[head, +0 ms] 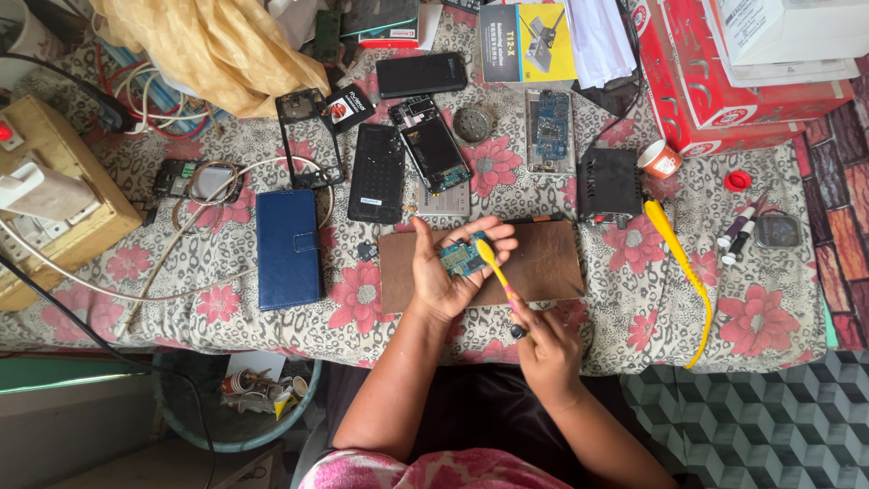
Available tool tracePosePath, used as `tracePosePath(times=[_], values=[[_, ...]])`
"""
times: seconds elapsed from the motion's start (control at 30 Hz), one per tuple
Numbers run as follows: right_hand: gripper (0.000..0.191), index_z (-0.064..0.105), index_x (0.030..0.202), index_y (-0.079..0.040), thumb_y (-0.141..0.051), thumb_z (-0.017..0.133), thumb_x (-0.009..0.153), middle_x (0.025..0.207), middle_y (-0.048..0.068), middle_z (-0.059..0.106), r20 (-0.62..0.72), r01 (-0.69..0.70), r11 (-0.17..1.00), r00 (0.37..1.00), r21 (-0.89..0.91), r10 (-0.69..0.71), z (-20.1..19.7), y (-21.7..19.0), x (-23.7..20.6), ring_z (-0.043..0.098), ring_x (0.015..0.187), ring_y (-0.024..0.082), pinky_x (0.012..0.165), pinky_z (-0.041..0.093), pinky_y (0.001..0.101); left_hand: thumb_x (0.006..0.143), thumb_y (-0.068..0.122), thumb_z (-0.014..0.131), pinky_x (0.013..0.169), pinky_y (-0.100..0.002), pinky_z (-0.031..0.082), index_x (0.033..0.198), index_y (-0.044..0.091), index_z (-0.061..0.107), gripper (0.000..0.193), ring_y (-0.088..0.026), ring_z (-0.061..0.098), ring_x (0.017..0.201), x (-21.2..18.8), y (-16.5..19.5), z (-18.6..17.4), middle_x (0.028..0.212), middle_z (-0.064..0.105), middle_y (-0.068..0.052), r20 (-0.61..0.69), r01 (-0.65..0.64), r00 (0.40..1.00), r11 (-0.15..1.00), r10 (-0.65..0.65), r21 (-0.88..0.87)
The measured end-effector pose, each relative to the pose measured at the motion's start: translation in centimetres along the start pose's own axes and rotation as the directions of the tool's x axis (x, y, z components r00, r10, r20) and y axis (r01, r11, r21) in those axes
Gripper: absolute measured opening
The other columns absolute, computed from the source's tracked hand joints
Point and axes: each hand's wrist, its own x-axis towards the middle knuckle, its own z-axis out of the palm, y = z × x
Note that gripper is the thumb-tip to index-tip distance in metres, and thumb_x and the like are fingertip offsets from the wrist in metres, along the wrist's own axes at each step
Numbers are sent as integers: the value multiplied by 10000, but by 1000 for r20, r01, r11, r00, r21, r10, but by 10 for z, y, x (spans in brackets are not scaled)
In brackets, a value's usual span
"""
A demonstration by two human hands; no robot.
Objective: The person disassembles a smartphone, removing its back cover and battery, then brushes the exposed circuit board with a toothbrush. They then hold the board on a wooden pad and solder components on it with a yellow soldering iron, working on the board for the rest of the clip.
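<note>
Centre frame, above the desk (634, 272): left hand (444, 272) cradles a small circuit board (464, 258); likely light, stiff, fragile, best held by edges. Right hand (543, 349) grips a yellow brush (496, 269) touching it.

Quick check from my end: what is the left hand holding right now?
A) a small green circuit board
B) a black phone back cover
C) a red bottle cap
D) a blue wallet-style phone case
A: the left hand cradles a small green circuit board in its palm, while the right hand brings a yellow toothbrush against it.
</note>
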Motion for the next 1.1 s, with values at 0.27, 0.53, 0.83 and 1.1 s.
tracePosePath(times=[0.27,0.53,0.83,1.1], values=[[535,677,1311,-132,124,613,845,859,57,710,-35,24,1000,999,-5,-24,-6,-2,5,706,689,163,581,557,305,935,868,211,1075,-498,497,1393,-164,467,1157,-420,622,1220,0,0,1,1321,604,-328,12,-33,999,999,33,-15],[581,669,1348,-115,113,633,815,801,70,668,-5,7,1000,1000,-10,-7,-10,-5,22,724,739,199,643,570,348,930,856,221,1102,-494,485,1398,-161,458,1144,-417,605,1256,-1,1,4,1355,582,-335,-16,-5,1000,1000,6,12],[548,679,1326,-116,113,641,829,827,54,704,19,-25,1000,999,-13,26,-23,-13,7,735,742,157,620,580,314,938,836,264,1113,-508,463,1396,-161,448,1112,-446,577,1281,1,1,1,1370,565,-356,-67,-85,994,996,83,-20],[427,700,1288,-95,50,706,887,873,68,702,-127,-35,998,991,43,40,-18,-3,17,677,731,137,635,526,299,949,841,173,1156,-525,452,1405,-161,462,1138,-437,588,1289,-5,2,4,1348,585,-354,-41,44,998,998,-43,41]])
